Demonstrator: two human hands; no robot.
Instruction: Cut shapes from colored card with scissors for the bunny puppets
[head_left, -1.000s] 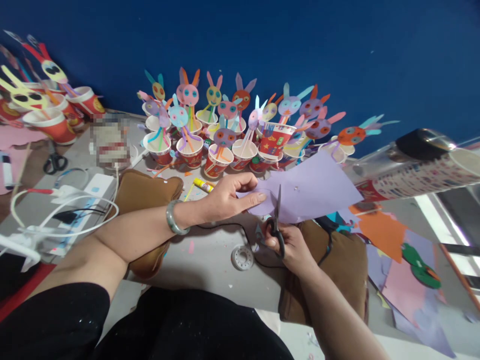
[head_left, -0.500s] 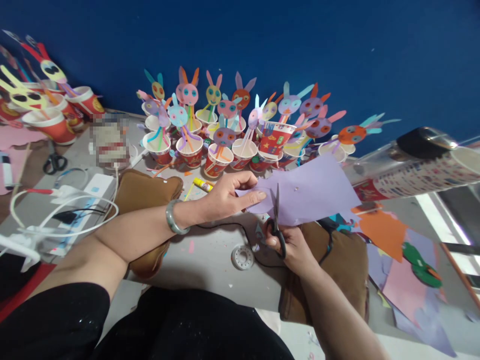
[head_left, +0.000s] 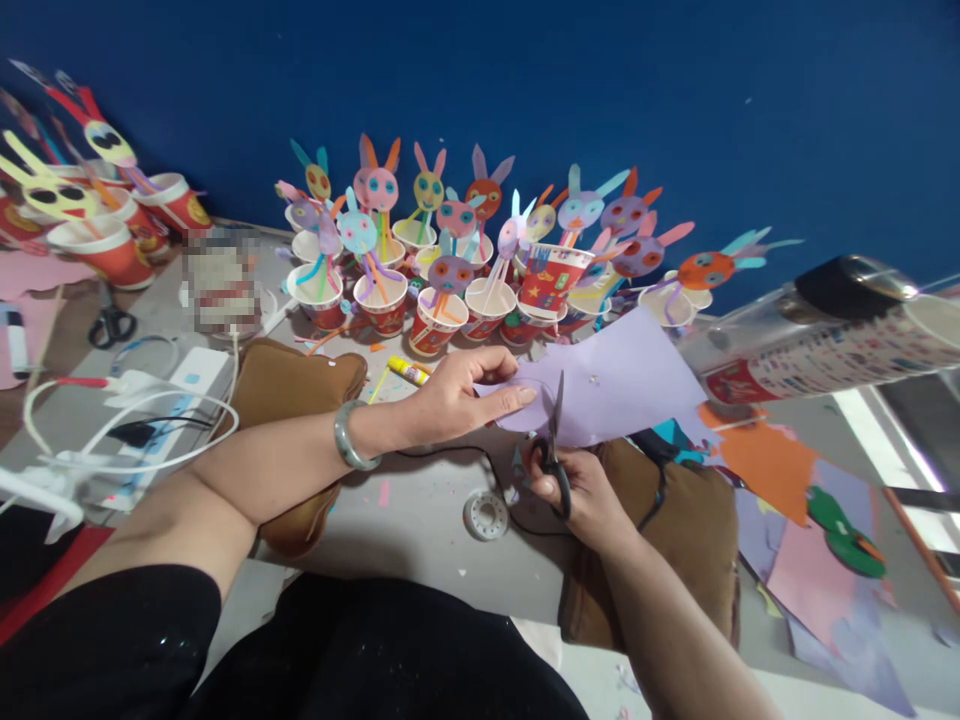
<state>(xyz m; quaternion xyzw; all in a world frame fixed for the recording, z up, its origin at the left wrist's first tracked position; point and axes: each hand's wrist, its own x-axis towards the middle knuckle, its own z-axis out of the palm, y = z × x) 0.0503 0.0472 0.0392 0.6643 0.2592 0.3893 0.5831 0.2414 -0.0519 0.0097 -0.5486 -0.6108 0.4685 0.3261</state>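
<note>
My left hand (head_left: pixel 480 388) pinches the left end of a sheet of purple paper (head_left: pixel 630 375) between thumb and fingers. A faint curved line shows on the paper beside my thumb. My right hand (head_left: pixel 581 490) is closed around the black handles of a pair of scissors (head_left: pixel 556 425), its fingers in the loops. The blades point up and lie at the paper's lower edge, just right of my left thumb. Below the hands, a round white dispenser (head_left: pixel 486 514) lies on the grey table (head_left: pixel 420 560). A yellow glue stick (head_left: pixel 408 371) lies behind my left wrist.
Paper cups (head_left: pixel 437 322) with rabbit-faced paper figures stand along the blue wall. Brown cushions (head_left: pixel 675 540) lie under both forearms. A power strip (head_left: pixel 176 410) with white cables is at left. A clear tube of stacked cups (head_left: pixel 832 340) and paper scraps (head_left: pixel 806 580) lie at right.
The scissors' blades have drawn closer together and tilted slightly to the right along the paper. My left hand and the sheet have barely shifted.
</note>
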